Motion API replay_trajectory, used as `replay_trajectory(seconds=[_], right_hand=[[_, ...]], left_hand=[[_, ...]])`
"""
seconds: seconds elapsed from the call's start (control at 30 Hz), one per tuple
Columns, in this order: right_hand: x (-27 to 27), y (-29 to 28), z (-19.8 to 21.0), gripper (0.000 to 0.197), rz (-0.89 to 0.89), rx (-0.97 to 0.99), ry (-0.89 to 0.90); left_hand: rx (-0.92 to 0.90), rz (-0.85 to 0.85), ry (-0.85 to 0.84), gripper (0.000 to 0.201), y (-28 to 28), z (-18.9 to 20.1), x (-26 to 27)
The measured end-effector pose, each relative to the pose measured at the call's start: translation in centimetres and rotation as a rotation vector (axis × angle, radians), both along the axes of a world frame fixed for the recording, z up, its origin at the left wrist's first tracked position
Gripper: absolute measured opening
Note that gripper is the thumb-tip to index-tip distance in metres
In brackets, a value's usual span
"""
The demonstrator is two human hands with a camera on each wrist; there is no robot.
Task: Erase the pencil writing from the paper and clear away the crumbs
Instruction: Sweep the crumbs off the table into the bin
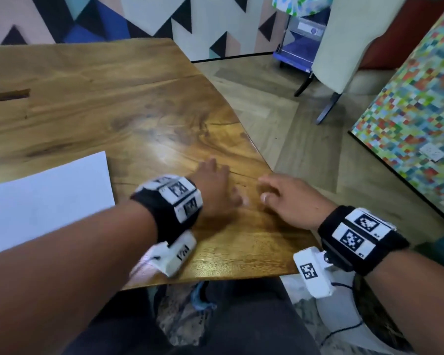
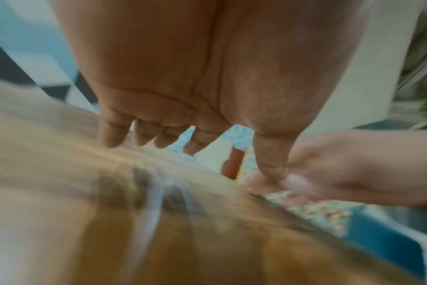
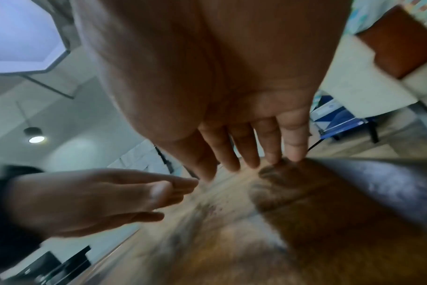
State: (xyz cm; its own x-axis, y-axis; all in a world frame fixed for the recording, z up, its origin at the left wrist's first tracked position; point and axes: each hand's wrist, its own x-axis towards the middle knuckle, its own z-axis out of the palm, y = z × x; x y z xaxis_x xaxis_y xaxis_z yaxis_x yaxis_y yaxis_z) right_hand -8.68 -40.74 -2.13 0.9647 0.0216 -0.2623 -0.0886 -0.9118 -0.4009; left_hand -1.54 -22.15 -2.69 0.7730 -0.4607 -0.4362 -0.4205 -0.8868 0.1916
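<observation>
Paper (image 1: 46, 201) is seen flat at the left of the wooden table (image 1: 113, 111), white, no writing legible from the head view. It is untouched by either hand.

Left hand (image 1: 213, 188) is held to the right of the paper, palm down over bare wood near the table's right edge. Fingers are extended and loosely spread, nothing gripped; in the left wrist view the fingertips (image 2: 112, 138) are seen at or just above the surface, contact can't be confirmed through the blur.

Right hand (image 1: 290, 198) is placed just beside the left, at the table's right edge, thumb towards the left hand. Fingers are straight to slightly relaxed, nothing held. In the right wrist view the fingertips (image 3: 295, 154) are seen over the edge of the wood, with dark specks (image 3: 211, 207) on the surface below, too blurred to be identified.

Both views from the wrists are motion-blurred.

A chair (image 1: 336, 47) and a multicoloured mosaic panel (image 1: 415, 103) are seen at the right.
</observation>
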Motion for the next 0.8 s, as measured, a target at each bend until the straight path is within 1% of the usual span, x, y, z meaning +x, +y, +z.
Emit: replay_trajectory(seconds=[0.03,0.07,0.13,0.17,0.2,0.27,0.33,0.37,0.4,0.43,0.47,0.5,0.53,0.57,0.6,0.63,0.67,0.7,0.73,0.8], right_hand=[[-0.1,0.2,0.2,0.032,0.068,-0.048,0.059],[0.1,0.5,0.7,0.03,0.092,-0.052,0.094],[1.6,0.6,1.6,0.032,0.058,-0.041,0.086],[2.8,0.6,1.9,0.034,0.041,-0.056,0.065],[4.4,0.6,1.9,0.036,0.041,-0.085,0.041],[7.7,1.0,1.7,0.039,0.075,-0.159,0.019],[10.3,2.1,1.3,0.047,0.132,-0.219,0.028],[11.1,2.6,0.9,0.048,0.178,-0.25,0.036],[11.5,3.2,0.6,0.044,0.227,-0.288,0.06],[11.6,3.6,0.2,0.038,0.277,-0.326,0.086],[11.4,3.9,-0.1,0.033,0.314,-0.356,0.115],[10.8,4.2,-0.3,0.031,0.343,-0.371,0.131],[9.9,4.4,-0.2,0.031,0.362,-0.374,0.141],[9.0,4.4,-0.1,0.032,0.388,-0.379,0.148],[7.9,4.3,0.2,0.034,0.425,-0.392,0.17],[7.0,4.1,0.7,0.037,0.46,-0.405,0.21],[6.2,3.9,1.3,0.038,0.483,-0.411,0.257],[5.9,3.7,2.0,0.038,0.49,-0.392,0.285],[6.1,3.6,2.6,0.037,0.478,-0.355,0.274],[7.6,3.6,3.4,0.041,0.402,-0.317,0.164]], left_hand=[[0.036,0.049,-0.039,0.092,0.7,-0.1,1.5],[0.08,0.075,-0.073,0.092,1.3,-0.5,2.6],[0.141,0.088,-0.12,0.093,1.9,-1.5,3.2],[0.149,0.084,-0.135,0.097,1.9,-2.0,2.7],[0.153,0.056,-0.125,0.103,1.7,-2.2,1.9],[0.142,-0.093,-0.022,0.111,0.7,-1.5,-0.2],[0.032,-0.258,0.096,0.102,-0.1,-0.8,-1.8],[-0.042,-0.314,0.14,0.097,-0.3,-0.5,-2.1],[-0.111,-0.345,0.16,0.091,-0.2,-0.4,-2.1],[-0.173,-0.353,0.141,0.081,0.2,-0.4,-1.7],[-0.22,-0.34,0.084,0.066,0.9,-0.5,-0.8],[-0.248,-0.292,0.01,0.052,1.7,-0.6,0.5],[-0.244,-0.203,-0.05,0.045,2.8,-0.7,2.0],[-0.207,-0.097,-0.084,0.046,3.9,-0.7,3.5],[-0.146,-0.005,-0.092,0.054,5.0,-0.9,4.6],[-0.08,0.055,-0.086,0.063,5.9,-1.3,5.5],[-0.011,0.075,-0.082,0.069,6.5,-1.8,6.0],[0.048,0.066,-0.076,0.074,6.8,-2.2,6.0],[0.1,0.042,-0.065,0.081,6.7,-2.6,5.4],[0.14,-0.038,-0.019,0.1,5.6,-2.5,3.3]])
